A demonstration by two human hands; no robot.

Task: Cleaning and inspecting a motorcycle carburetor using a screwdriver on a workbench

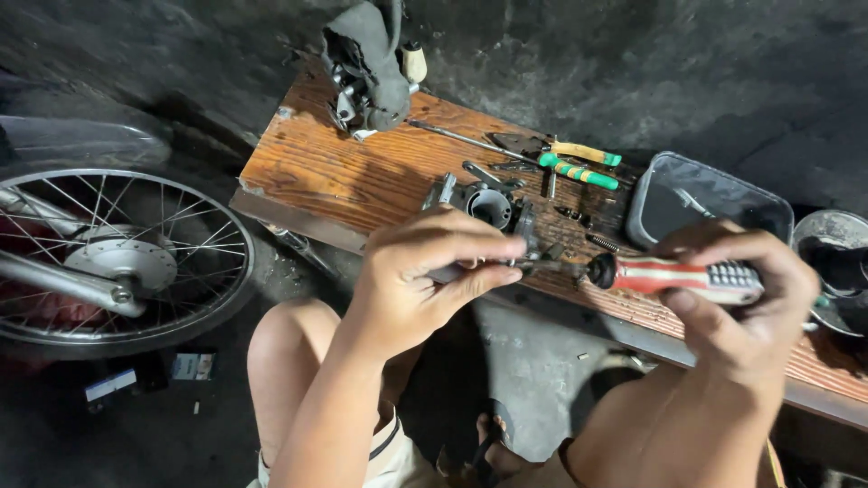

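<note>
- Nearest the camera, on the dark floor at lower left, two small flat packets (193, 365) lie, one blue, one white (110, 384).
- Above the knees, the left hand (423, 276) pinches a small dark metal part (452, 269).
- Beside it, the right hand (737, 303) grips a red-and-white-handled screwdriver (674, 274), tip touching that part.
- Behind them, a wooden board (334, 172) carries a carburettor body (488, 204) and green-and-yellow-handled tools (579, 163).
- Farther right sits a grey tray (701, 194); at left, a spoked wheel (113, 262).

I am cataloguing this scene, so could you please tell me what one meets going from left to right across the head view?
Spoked motorcycle wheel → left hand pinching a small dark metal part → red-and-white-handled screwdriver gripped by the right hand → round dark metal bowl at the far right.
</note>
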